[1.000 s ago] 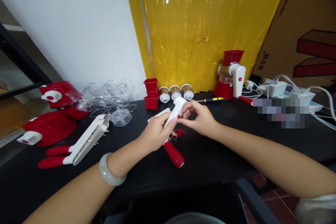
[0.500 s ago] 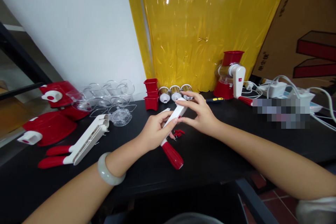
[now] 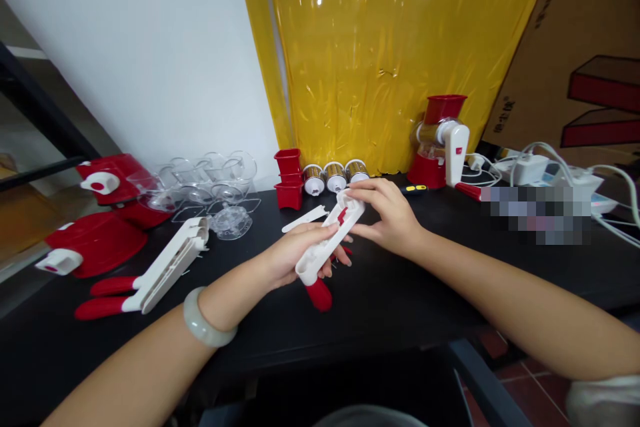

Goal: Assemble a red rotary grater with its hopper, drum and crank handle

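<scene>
One hollow white plastic crank arm [image 3: 331,239], held above the black desk [image 3: 400,300] | long axis slants near-left to far-right, open side up; red grip [image 3: 320,296] below near end, partly hidden | left hand [image 3: 286,259] fingers wrap its middle, right hand [image 3: 395,219] fingers pinch far end | flipped since half a second ago, when closed face showed | small red parts [image 3: 349,251] mostly hidden behind left hand

The crank handle [image 3: 327,250] is plain white, its grip [image 3: 319,296] and inner piece [image 3: 342,216] red. The counter [image 3: 395,300] is solid black, the sheet [image 3: 410,47] glossy yellow. The drums [image 3: 335,177] pair dotted metal with white ends; the carton [image 3: 545,67] is brown, printed red and black; the bangle [image 3: 197,321] is pale grey-green.
</scene>
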A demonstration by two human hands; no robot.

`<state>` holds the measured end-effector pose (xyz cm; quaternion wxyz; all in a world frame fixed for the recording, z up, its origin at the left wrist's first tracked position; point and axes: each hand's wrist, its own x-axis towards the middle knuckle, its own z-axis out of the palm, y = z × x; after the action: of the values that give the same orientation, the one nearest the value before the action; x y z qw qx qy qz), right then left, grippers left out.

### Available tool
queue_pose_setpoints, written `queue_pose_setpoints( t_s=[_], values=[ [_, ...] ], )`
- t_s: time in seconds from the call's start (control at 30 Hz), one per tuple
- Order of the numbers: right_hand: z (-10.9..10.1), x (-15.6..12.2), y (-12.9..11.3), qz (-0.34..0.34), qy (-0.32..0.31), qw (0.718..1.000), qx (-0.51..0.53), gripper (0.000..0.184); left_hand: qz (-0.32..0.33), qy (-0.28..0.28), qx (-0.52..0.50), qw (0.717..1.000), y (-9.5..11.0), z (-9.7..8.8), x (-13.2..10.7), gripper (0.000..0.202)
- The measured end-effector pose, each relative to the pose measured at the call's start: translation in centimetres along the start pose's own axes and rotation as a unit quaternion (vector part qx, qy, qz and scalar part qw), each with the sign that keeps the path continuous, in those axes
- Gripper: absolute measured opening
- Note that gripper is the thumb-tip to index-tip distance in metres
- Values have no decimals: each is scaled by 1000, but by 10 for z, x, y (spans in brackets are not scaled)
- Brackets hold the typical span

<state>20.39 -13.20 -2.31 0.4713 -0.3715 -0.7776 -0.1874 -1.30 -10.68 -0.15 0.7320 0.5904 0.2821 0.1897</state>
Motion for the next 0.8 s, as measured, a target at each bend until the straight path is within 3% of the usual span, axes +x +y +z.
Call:
queue_pose_setpoints(
  t_s=[0.1, 0.33, 0.53, 0.63, 0.7, 0.73, 0.8],
  values=[
    [-1, -1, -1, 2, -8, 1000, -16, 47, -11, -22, 1, 1000, -1, 0, -1, 38],
    [-1, 0, 2, -8, 14, 1000, -8, 37, 24, -16, 11, 1000, 8, 3, -6, 39],
    [4, -1, 4, 20, 21, 999, 27, 60, 50, 17, 74, 996, 21, -4, -10, 38],
    [7, -3, 4, 34, 4, 998, 43, 65, 79, 68, 149, 983, 28, -16, -10, 38],
    [9, -4, 3, 43, -48, 996, 58, 54, 111, 117, 241, 957, 29, -23, -9, 38],
    [10, -5, 2, 45, -85, 993, 64, 44, 132, 147, 309, 930, 28, -27, -8, 36],
    [11, -6, 0, 38, -158, 984, 75, 24, 169, 202, 467, 844, 24, -31, -6, 29]
  ],
)
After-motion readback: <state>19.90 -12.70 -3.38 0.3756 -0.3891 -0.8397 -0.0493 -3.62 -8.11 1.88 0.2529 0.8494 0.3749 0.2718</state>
